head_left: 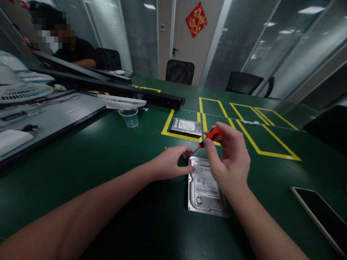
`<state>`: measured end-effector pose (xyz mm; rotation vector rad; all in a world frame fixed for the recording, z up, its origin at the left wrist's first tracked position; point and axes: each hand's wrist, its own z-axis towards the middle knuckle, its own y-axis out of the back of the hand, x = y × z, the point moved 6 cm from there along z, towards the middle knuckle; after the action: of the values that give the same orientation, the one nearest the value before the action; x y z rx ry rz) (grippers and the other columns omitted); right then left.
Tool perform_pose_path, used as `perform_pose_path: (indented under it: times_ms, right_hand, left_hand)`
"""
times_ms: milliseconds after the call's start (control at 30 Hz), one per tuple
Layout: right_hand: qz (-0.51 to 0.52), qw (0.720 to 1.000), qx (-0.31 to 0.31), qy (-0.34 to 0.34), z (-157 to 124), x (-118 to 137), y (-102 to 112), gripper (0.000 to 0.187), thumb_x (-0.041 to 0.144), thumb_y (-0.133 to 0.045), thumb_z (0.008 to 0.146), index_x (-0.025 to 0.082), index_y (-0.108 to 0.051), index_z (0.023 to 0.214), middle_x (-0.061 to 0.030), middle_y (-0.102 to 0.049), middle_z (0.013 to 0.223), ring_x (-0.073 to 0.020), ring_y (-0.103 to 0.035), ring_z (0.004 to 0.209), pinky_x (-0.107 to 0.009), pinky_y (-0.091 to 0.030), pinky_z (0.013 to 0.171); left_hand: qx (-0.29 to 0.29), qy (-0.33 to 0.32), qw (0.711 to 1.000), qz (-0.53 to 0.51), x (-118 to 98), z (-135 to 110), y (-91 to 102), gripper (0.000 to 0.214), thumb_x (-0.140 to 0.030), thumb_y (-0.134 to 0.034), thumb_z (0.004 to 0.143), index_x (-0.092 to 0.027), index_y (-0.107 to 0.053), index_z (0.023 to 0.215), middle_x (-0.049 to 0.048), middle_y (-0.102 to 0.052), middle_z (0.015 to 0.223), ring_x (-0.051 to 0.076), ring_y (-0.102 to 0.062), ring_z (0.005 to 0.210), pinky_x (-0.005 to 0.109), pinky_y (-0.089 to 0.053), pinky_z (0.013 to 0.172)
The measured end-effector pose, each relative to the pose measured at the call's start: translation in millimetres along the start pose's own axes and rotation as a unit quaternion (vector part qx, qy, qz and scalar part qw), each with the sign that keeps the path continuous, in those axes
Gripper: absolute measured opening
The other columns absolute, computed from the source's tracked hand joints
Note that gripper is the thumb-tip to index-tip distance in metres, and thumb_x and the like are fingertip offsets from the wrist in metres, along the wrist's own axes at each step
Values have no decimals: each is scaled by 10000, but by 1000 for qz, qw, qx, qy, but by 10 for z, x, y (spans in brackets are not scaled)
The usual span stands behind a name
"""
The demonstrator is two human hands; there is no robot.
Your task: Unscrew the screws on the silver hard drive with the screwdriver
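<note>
- Essentially, all positions below are given from the near hard drive, which lies flat, label side up, on the green table between the two forearms.
- Long axis: runs away from the person, from the near short edge to the far short edge.
- Working point: the far left corner of the hard drive. The shank of the screwdriver slants down and leftward to it; whether the tip is seated in a screw cannot be told from where I stand.
- Right hand: closed on the screwdriver handle, held above the far right part of the hard drive and hiding some of it.
- Left hand: at the left long edge, half curled, thumb on the top face, fingers beside the far left corner. Whether it grips anything cannot be told.
- Nearer hand: the left, by its fingers; the right reaches that corner through the tool.
- Surroundings: a second drive lies beyond the hard drive and slightly left, within yellow tape. A clear cup stands farther left; a phone lies well apart to the right.
</note>
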<state>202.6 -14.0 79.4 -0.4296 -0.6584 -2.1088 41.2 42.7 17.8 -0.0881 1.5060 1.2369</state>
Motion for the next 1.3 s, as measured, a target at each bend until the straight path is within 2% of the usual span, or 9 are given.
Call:
perform_pose_path:
  times_ms: [67, 133, 333, 533, 667, 767, 967, 1167, 1300]
  right_hand:
    - [32, 999, 16, -11, -7, 7, -24, 505, 220, -623, 1019, 340, -567, 1506, -88, -668, 1454, -281, -720, 1270, -535, -652, 1060]
    - [43, 999, 17, -7, -8, 18, -31, 507, 201, -594, 1032, 346, -559, 1517, -80, -680, 1450, -261, -739, 1241, -509, -658, 1047]
    - [-16, 1000, -10, 5, 19, 16, 13, 483, 247, -749, 951, 350, -650, 1413, -59, -721, 1229, -259, -733, 1072, -513, -659, 951]
    - [50, 998, 35, -15, -14, 23, -59, 509, 227, -567, 1045, 343, -546, 1541, -88, -678, 1458, -276, -710, 1287, -549, -640, 1090]
    - [17, 1000, 15, 3, -10, 5, -33, 522, 224, -683, 989, 356, -605, 1488, -79, -715, 1330, -276, -740, 1160, -536, -673, 1004]
    - [7, 1000, 9, 6, 2, 4, -17, 529, 235, -732, 959, 351, -627, 1464, -78, -711, 1311, -286, -725, 1185, -543, -670, 1003]
    - [52, 998, 45, -10, -15, 28, -70, 544, 214, -556, 1047, 350, -521, 1572, -88, -668, 1487, -266, -725, 1266, -538, -653, 1085]
    - [-2, 1000, 10, 20, -1, 8, -21, 540, 236, -722, 969, 363, -608, 1482, -78, -716, 1286, -257, -738, 1061, -523, -674, 961]
    - [16, 1000, 20, 1, -6, 10, -36, 544, 263, -692, 989, 348, -578, 1514, -92, -706, 1344, -271, -741, 1126, -527, -676, 981]
  left_hand:
    - [-2, -3, 1000, -1, -1, 3, 0, 454, -366, -859, 883, -181, -671, 1253, 103, -770, 1193, 286, -729, 1109, 451, -584, 979]
    - [-3, -5, 1000, -5, 2, 4, -3, 459, -365, -858, 881, -185, -669, 1259, 105, -770, 1200, 288, -730, 1110, 457, -585, 983]
    - [-4, -4, 1000, -3, 8, 3, -4, 475, -385, -849, 888, -184, -665, 1277, 116, -766, 1215, 298, -734, 1122, 472, -589, 997]
    - [-3, -3, 1000, -3, -14, 5, 7, 453, -360, -856, 880, -177, -672, 1251, 111, -774, 1191, 293, -740, 1111, 448, -595, 977]
    - [-3, 2, 1000, -2, -7, 3, 2, 471, -369, -852, 882, -165, -666, 1264, 126, -769, 1212, 301, -740, 1117, 468, -593, 991]
    - [-5, 1, 1000, 1, -6, 1, 2, 467, -377, -853, 882, -167, -670, 1257, 124, -770, 1208, 302, -738, 1114, 472, -594, 988]
    - [-1, -3, 1000, -3, -10, 0, 1, 473, -377, -854, 889, -177, -665, 1273, 121, -772, 1215, 299, -737, 1117, 469, -592, 991]
    - [-4, -7, 1000, 2, -11, -2, 1, 454, -365, -846, 890, -178, -668, 1263, 125, -772, 1216, 301, -743, 1115, 476, -592, 1002]
    - [-2, -10, 1000, 2, -21, -2, 7, 447, -372, -856, 883, -181, -676, 1244, 121, -777, 1197, 299, -745, 1092, 470, -605, 969]
